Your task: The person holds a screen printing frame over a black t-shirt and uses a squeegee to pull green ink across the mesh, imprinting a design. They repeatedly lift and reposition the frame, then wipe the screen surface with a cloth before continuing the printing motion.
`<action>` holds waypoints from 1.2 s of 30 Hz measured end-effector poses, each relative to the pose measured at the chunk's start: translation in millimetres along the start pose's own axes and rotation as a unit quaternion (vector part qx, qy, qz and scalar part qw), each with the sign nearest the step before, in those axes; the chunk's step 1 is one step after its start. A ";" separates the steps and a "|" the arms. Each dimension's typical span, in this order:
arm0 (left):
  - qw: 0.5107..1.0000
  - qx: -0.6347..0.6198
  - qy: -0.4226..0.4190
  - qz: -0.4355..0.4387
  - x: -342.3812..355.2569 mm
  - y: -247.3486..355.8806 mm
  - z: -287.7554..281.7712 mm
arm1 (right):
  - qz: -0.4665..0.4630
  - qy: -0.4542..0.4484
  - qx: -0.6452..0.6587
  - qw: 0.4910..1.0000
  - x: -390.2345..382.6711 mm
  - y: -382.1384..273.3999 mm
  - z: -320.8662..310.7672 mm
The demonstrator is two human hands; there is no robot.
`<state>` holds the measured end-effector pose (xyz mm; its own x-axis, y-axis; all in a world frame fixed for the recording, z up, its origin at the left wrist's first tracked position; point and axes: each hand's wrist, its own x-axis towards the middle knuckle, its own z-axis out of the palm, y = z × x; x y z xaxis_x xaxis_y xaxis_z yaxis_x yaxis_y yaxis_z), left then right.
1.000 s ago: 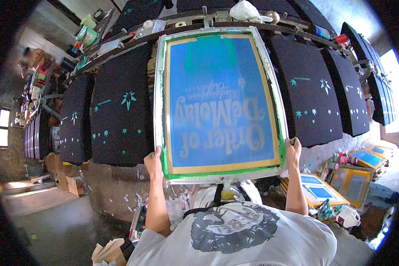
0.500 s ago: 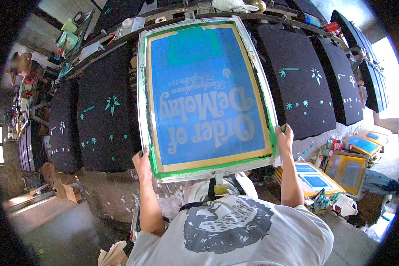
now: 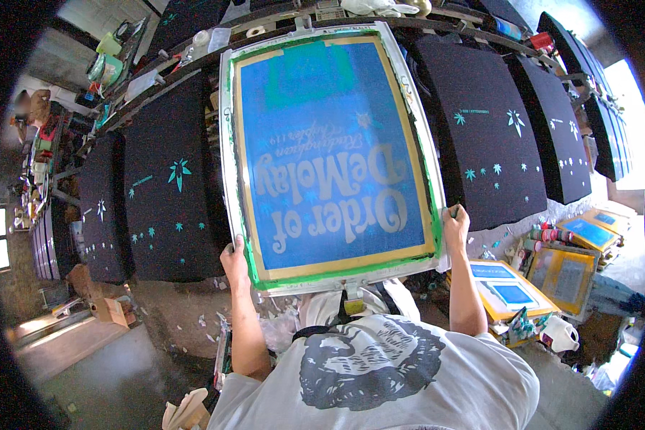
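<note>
A large screen-printing frame [image 3: 330, 247] lies in front of me, with blue mesh, a yellow inner border and green-smeared edges. Pale mirrored, upside-down lettering crosses its mesh, and a teal patch covers the far end. My left hand [image 3: 235, 264] is closed on its near left corner, thumb on top. On the near right side, my right hand [image 3: 456, 228] grips the rim. Faint leaf shapes show through the mesh, apparently from a surface underneath. A metal clamp-like fitting [image 3: 352, 294] sits at the near edge's middle.
Black cloth-covered boards [image 3: 168, 193] with teal leaf prints stand to the left; another printed board [image 3: 480, 136] is close on the right. A rail [image 3: 437, 30] runs along the far side. Other screens [image 3: 512, 290] and a white jug [image 3: 559, 334] lie at lower right.
The frame has shifted very slightly left, both hands still on it. Leaf shapes show more plainly through the mesh now. My right hand has moved slightly down and left with the rim.
</note>
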<state>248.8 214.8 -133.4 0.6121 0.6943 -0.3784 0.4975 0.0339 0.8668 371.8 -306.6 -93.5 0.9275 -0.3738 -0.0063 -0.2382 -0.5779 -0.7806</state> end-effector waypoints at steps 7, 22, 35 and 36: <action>0.998 -0.037 -0.046 -0.022 -1.7 16.2 2.4 | -0.049 0.040 -0.027 0.998 5.7 23.0 1.5; 0.985 -0.108 -0.129 -0.030 18.6 1.2 -12.7 | -0.018 -0.002 0.015 1.000 4.0 10.3 4.6; 0.922 -0.249 -0.269 -0.122 48.9 -18.0 -19.2 | -0.004 0.001 0.020 1.000 17.7 36.5 6.3; 0.923 -0.250 -0.266 -0.124 50.1 -20.5 -19.5 | -0.009 -0.002 0.031 0.999 16.8 34.3 7.1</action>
<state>257.3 262.9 -163.8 0.7985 0.1739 -0.5764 0.3989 0.5643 0.7228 381.2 -327.6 -124.9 0.9323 -0.3617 0.0056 -0.2039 -0.5380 -0.8179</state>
